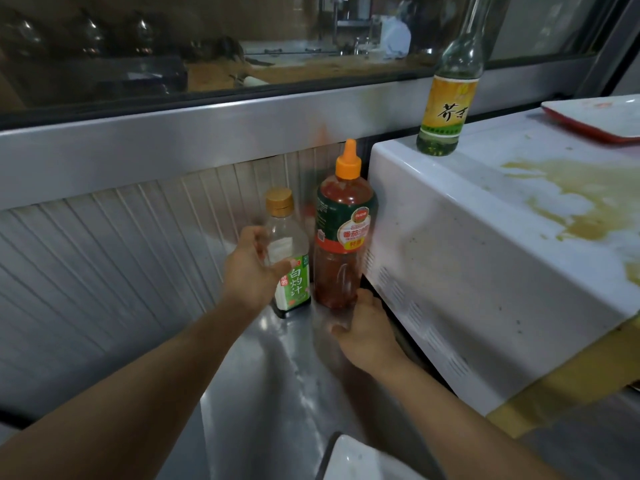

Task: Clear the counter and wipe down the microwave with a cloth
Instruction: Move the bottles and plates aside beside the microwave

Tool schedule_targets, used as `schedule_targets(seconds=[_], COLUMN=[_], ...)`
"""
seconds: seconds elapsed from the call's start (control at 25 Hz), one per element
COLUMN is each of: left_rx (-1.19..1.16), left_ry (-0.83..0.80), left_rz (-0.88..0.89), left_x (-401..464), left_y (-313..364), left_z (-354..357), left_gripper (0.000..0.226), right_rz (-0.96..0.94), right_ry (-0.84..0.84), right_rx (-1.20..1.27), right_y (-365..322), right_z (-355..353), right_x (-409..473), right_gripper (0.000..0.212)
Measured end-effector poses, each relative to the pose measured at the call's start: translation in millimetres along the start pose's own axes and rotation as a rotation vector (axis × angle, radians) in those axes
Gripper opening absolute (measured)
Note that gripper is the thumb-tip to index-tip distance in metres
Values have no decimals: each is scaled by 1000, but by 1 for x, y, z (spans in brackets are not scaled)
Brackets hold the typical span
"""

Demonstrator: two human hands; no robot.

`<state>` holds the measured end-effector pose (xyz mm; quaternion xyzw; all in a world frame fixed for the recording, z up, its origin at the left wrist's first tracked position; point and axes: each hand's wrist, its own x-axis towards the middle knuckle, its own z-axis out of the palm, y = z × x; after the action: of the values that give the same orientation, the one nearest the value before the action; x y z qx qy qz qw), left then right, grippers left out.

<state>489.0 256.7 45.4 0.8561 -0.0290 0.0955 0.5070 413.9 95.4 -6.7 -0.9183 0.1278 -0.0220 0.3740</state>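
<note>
Two bottles stand on the steel counter (263, 382) beside the white microwave (460, 258). A clear bottle with a gold cap and green label (288, 258) is held by my left hand (251, 268), whose thumb and fingers curl round its middle. The ketchup bottle with an orange nozzle cap (343, 237) stands right against the microwave's side. My right hand (367, 327) lies at its base, fingers relaxed and touching the bottom of it. A tall glass bottle with a yellow label (446, 109) stands on the microwave's top, which carries a brown-yellow stain (575, 199).
A red-rimmed white tray (599, 119) lies on the microwave's far right. A white dish (356, 459) shows at the bottom edge. A ribbed wall panel and steel sill back the counter, with a window above. Yellow material sticks out under the microwave's front.
</note>
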Motion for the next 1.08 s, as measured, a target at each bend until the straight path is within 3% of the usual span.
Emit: schedule_targets(seconds=[0.2, 0.32, 0.48, 0.76, 0.96, 1.08], left_rx=[22, 176, 381, 410, 437, 621], left_ry=[31, 34, -35, 20, -45, -141], left_rz=[55, 69, -30, -69, -101, -164], left_x=[0, -6, -9, -9, -12, -23], left_y=[-6, -17, -34, -31, -24, -16], left_z=[7, 12, 20, 30, 28, 19], left_gripper=[54, 51, 45, 45, 49, 55], right_rz=[-9, -14, -28, -6, -20, -20], right_ry=[-11, -9, 2, 6, 8, -18], right_rx=[4, 8, 10, -29, -48, -94], right_y=[4, 5, 8, 17, 17, 12], right_z=[-1, -2, -3, -8, -10, -16], right_x=[-7, -11, -15, -21, -26, -33], right_gripper=[60, 64, 70, 67, 72, 72])
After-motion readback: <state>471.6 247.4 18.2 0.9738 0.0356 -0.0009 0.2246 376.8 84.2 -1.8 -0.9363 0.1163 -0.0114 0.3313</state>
